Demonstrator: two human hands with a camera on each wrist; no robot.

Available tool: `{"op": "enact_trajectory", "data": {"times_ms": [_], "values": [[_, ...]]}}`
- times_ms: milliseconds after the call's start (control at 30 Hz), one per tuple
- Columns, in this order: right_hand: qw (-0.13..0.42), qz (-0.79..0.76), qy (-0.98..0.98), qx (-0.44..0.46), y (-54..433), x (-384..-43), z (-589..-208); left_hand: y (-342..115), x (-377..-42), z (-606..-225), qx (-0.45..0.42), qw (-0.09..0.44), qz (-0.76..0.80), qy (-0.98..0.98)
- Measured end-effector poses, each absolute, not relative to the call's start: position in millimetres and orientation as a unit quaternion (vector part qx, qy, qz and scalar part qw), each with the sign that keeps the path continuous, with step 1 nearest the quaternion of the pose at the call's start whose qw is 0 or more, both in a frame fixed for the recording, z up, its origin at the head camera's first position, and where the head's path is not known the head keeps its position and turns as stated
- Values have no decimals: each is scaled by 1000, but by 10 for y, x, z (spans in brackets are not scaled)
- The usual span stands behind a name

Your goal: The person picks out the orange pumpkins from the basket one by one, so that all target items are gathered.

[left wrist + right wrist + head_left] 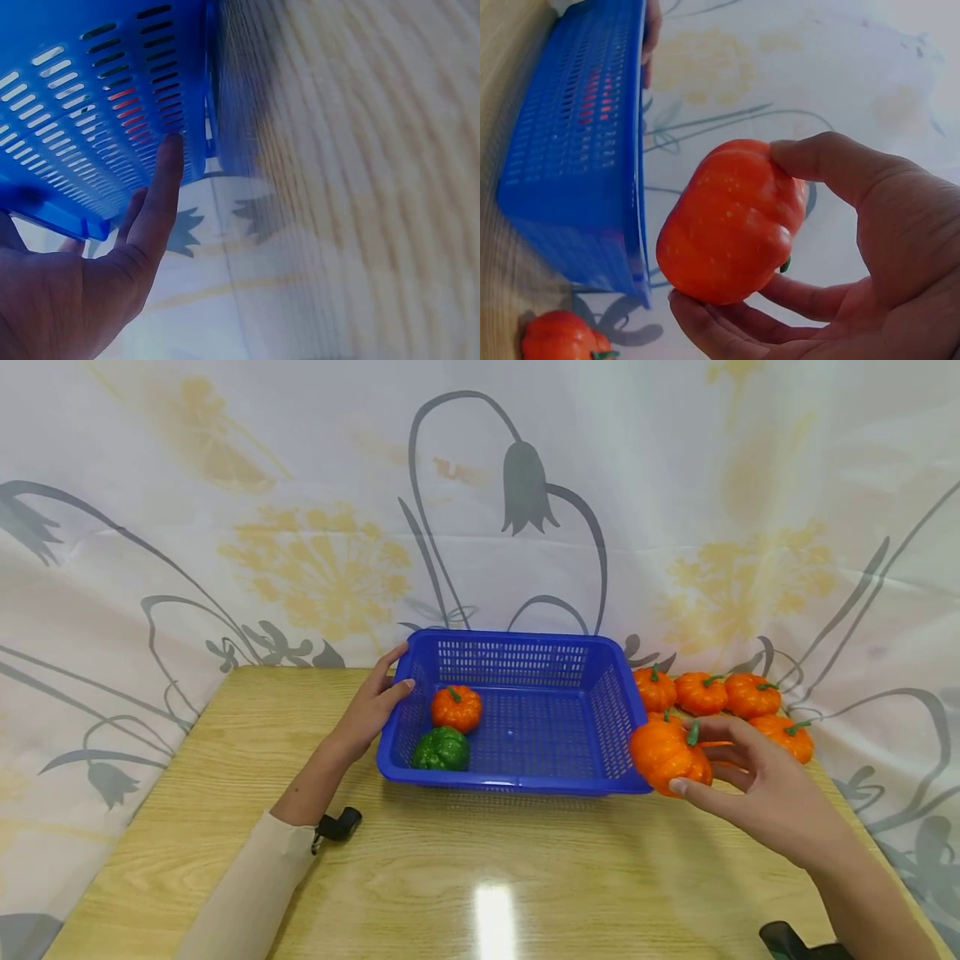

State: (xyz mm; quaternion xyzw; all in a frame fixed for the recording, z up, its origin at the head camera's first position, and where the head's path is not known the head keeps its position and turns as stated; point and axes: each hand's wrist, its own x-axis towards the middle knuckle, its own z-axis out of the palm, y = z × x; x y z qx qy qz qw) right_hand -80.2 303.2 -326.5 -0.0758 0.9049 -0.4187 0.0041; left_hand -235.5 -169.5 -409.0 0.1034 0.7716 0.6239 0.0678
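A blue plastic basket (513, 783) with slotted sides stands on the table. My left hand (370, 706) grips its left rim, with one finger extended along the slotted outer wall in the left wrist view. Inside the basket, at the left, an orange pumpkin (457, 708) sits behind a green one (441, 749). My right hand (757, 785) holds another orange pumpkin (731, 225) with a green stem between thumb and fingers. In the head view that pumpkin overlaps the basket's front right corner; the right wrist view shows it held up, outside the basket.
Several more orange pumpkins (701, 693) are grouped right of the basket, partly behind my right hand. The wood-grain table (420, 877) extends in front. A patterned curtain (300, 468) hangs behind and at both sides.
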Motion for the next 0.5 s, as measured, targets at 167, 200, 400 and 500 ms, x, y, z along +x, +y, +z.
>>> {"op": "enact_trajectory", "data": {"times_ms": [167, 200, 400, 500], "values": [[-3, -388, 918, -81, 3155, -775, -3272, -1713, -2361, -4077, 108, 75, 623, 771], [-2, -379, 922, -78, 3176, -767, -3279, -1713, -2363, -4075, 109, 76, 622, 771], [-22, -325, 942, -80, 3266, -744, -3352, -1708, -2360, -4062, 111, 76, 618, 774], [-40, -304, 948, -88, 3294, -741, -3401, -1708, -2353, -4057, 110, 77, 619, 774]]}}
